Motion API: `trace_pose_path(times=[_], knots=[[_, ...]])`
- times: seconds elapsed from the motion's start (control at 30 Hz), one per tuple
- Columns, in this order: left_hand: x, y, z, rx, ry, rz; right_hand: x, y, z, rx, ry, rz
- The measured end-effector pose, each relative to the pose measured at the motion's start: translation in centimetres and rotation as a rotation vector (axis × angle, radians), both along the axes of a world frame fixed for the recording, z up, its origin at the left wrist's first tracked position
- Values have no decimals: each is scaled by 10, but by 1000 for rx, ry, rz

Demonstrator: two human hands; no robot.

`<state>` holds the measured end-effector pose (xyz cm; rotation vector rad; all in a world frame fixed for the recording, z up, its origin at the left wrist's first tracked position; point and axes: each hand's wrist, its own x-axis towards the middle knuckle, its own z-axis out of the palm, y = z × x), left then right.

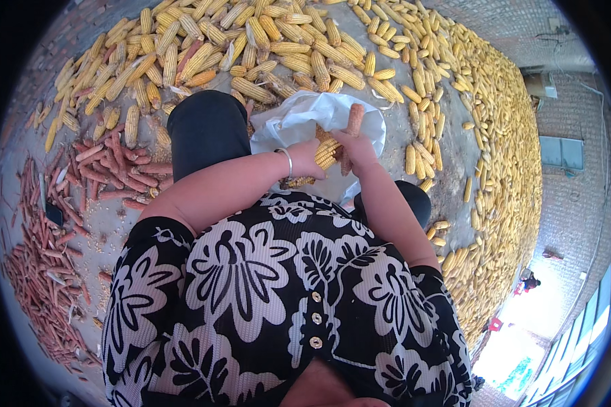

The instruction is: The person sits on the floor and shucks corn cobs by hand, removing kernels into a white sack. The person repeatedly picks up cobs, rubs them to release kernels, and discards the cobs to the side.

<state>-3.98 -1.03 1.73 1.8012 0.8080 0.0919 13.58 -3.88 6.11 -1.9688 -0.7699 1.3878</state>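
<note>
Between my knees, a white plastic sack spreads with its mouth wide. Over it, my left hand, with a silver bangle at the wrist, grips an ear of corn covered in yellow kernels. My right hand is closed around a bare reddish corncob, which stands nearly upright beside the ear. Whether cob and ear touch is partly hidden by my fingers. Some yellow corn shows below my left hand, inside the sack's opening.
Husked corn ears lie heaped ahead, and a larger corn pile runs along the right. Stripped cobs cover the floor at left, near a dark flat object. My dark-clothed left knee and right knee flank the sack.
</note>
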Motion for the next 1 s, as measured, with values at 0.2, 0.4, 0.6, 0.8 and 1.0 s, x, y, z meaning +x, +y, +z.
trace_pose_path(times=[0.2,0.4,0.6,0.8,1.0], knots=[[-2,-5,5,121,51,2,-17,-3,-8,100,-82,155],[-2,-4,-1,187,40,-38,-17,-3,-16,144,-320,75],[0,6,-8,-182,-74,-43,-5,-7,-15,155,-317,28],[1,5,-13,-280,-156,-4,10,-1,-10,124,-112,-98],[-3,2,0,-63,-24,30,-8,-3,-5,176,209,89]])
